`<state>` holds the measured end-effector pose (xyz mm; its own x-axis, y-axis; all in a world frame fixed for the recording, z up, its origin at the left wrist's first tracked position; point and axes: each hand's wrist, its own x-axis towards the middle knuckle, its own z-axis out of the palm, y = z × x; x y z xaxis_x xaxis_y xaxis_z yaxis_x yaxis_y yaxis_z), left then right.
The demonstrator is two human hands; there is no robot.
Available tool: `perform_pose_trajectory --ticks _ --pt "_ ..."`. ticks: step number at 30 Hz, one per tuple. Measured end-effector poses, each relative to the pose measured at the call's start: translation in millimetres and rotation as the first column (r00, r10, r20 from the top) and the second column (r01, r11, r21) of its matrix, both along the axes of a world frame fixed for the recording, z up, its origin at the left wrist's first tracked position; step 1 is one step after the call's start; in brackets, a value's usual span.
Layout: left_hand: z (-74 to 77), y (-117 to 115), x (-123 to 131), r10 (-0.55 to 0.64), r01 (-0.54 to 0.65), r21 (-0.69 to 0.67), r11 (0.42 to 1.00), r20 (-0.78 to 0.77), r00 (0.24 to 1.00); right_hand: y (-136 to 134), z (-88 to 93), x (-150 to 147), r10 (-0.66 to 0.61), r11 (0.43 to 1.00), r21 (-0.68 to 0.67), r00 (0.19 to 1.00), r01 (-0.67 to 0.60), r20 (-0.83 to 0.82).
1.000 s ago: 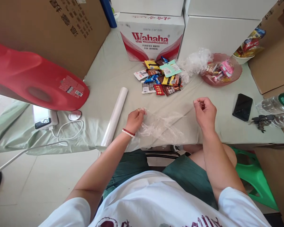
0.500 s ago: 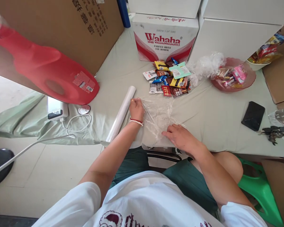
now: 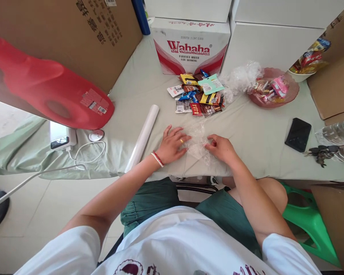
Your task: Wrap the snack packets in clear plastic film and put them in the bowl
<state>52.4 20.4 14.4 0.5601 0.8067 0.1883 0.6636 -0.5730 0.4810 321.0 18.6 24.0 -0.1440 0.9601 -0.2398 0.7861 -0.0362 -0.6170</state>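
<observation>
A crumpled sheet of clear plastic wrap (image 3: 197, 147) lies on the cloth-covered table between my two hands. My left hand (image 3: 174, 145) is open at its left side, with fingers spread and fingertips reaching the film. At the right edge, my right hand (image 3: 221, 149) has its fingers curled and its thumb against the wrap, closed on it. To the left of my left hand lies a white roll of wrap (image 3: 143, 137). A pile of small snack packets (image 3: 199, 93) sits just beyond the sheet.
Behind the packets stands a Wahaba-style white water carton (image 3: 192, 49) printed "Wahaha". A bunched plastic bag (image 3: 240, 80) touches a pink bowl (image 3: 271, 101). Rightward lie a black phone (image 3: 298, 134), keys (image 3: 322, 152) and bottles. A red jug (image 3: 71, 95) and white power bank (image 3: 63, 135) are left.
My left hand has let go of the film's far left corner, come nearer and spread its fingers. My right hand has moved farther from me. The sheet is bunched smaller.
</observation>
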Motion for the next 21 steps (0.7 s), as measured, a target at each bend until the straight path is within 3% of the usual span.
perform_pose_trajectory --ticks 4,8,13,16,18,21 --pt "-0.2 -5 -13 -0.202 0.202 -0.077 0.976 0.014 0.979 3 5.3 11 0.058 0.992 -0.1 0.988 -0.073 -0.147" --pt "-2.6 -5 -20 -0.215 0.229 -0.096 0.969 0.138 0.967 6 14.7 31 0.017 0.984 -0.155 0.918 -0.085 -0.396" --pt "2.1 5 -34 -0.1 0.16 -0.22 0.962 0.262 0.96 5 34.9 65 -0.163 0.975 -0.217 0.799 0.042 -0.579" --pt "5.3 8 -35 0.011 0.106 -0.367 0.924 0.302 0.953 6 42.1 72 -0.239 0.952 -0.299 0.758 0.062 -0.606" --pt "4.2 8 -26 0.109 0.049 -0.441 0.896 0.326 0.939 10 40.3 67 -0.282 0.936 -0.343 0.741 0.074 -0.609" --pt "-1.4 7 -4 0.305 -0.139 -0.46 0.877 0.311 0.9 21 27.6 51 -0.361 0.924 -0.333 0.724 0.19 -0.588"
